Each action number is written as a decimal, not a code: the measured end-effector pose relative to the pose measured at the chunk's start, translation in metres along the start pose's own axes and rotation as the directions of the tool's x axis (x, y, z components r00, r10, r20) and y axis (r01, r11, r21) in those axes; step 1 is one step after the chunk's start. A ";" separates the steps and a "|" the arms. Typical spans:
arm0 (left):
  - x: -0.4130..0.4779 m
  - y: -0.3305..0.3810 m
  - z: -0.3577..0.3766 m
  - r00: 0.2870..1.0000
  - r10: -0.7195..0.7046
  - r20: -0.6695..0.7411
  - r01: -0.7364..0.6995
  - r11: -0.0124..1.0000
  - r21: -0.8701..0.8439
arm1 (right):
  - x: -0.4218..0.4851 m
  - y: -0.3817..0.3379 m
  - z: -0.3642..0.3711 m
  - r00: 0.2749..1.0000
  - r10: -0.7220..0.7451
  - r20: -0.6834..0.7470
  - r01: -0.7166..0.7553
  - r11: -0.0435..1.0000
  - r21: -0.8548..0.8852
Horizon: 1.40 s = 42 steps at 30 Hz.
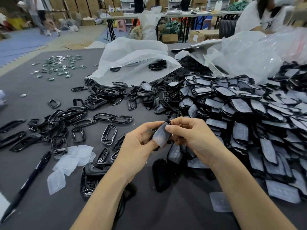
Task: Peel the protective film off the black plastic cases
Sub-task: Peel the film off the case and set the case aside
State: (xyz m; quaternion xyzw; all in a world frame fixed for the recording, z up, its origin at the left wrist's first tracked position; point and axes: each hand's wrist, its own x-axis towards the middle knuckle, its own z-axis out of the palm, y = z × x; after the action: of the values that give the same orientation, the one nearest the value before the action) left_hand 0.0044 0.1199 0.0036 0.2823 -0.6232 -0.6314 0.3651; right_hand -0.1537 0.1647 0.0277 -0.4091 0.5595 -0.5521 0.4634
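My left hand [137,141] holds a black plastic case, mostly hidden behind a translucent white film [160,135] that covers it. The thumb and forefinger of my right hand [187,135] pinch the film's top corner beside the case's black tip [168,122]. A big heap of film-covered black cases [249,117] fills the right side of the dark table. Several peeled films [73,160] lie at the left front. One bare black case [160,174] lies below my hands.
Black frames and rings [103,100] are scattered over the middle and left. A black pen [31,178] lies at the front left. White plastic bags [132,62] sit at the back, small metal parts [61,65] at the far left. A person in white [259,15] works at the far right.
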 end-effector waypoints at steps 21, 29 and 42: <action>0.002 -0.006 0.005 0.999 -0.026 -0.028 0.025 0.999 -0.044 | 0.002 0.003 0.003 0.999 0.016 -0.049 -0.025 0.984 -0.175; 0.004 -0.005 0.003 0.991 -0.066 -0.119 0.039 0.977 -0.211 | 0.004 0.005 0.006 0.991 -0.056 -0.120 0.032 0.980 -0.195; 0.004 -0.004 0.005 0.986 -0.067 -0.150 0.040 0.984 -0.175 | 0.003 0.006 0.007 0.997 -0.051 -0.060 0.042 0.990 -0.133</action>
State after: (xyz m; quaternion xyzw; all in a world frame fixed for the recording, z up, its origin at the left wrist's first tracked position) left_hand -0.0022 0.1193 0.0006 0.3149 -0.5286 -0.6683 0.4181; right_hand -0.1472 0.1609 0.0221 -0.4340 0.5993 -0.5375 0.4046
